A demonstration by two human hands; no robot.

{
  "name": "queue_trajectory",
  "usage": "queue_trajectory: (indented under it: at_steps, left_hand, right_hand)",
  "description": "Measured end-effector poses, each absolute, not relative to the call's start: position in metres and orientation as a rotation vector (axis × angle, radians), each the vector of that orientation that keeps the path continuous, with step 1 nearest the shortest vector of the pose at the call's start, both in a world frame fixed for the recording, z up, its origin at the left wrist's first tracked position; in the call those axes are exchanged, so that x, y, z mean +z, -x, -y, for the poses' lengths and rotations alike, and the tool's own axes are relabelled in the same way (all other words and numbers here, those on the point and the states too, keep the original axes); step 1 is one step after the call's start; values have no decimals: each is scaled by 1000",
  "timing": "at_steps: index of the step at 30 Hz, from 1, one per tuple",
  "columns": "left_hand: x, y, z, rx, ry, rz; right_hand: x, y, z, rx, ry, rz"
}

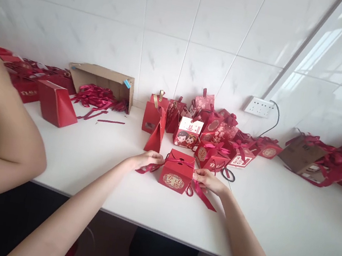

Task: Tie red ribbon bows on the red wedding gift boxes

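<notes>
A small red gift box (175,181) with a gold round emblem stands upright on the white table in front of me. A dark red ribbon (181,162) runs across its top. At the box's left side my left hand (148,159) pinches the ribbon, and a loop of it hangs below the fingers. My right hand (209,181) closes on the ribbon at the right side, close against the box. From there a ribbon tail (206,199) lies on the table, beside a twisted red cord (190,189).
Behind stand several finished red boxes (214,127) and a black ring (228,174). To the left are a cardboard box (104,73) of ribbons, a red wedge-shaped box (56,103) and another person's arm (14,131). A power strip (259,107) is near the wall.
</notes>
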State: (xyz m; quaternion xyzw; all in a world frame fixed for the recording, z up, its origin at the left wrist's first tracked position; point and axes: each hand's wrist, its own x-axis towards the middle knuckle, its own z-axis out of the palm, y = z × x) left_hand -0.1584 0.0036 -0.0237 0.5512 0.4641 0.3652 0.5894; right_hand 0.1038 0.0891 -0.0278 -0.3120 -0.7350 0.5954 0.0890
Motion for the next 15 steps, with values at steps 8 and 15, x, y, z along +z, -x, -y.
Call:
queue_trajectory:
  at_steps: [8, 15]
  left_hand:
    - [3, 175, 56, 731, -1225, -1391]
    - [30, 202, 70, 868, -1211, -1383]
  right_hand:
    - [-34, -125, -67, 1685, 991, 2033]
    - [-9, -128, -56, 1789, 778, 1417]
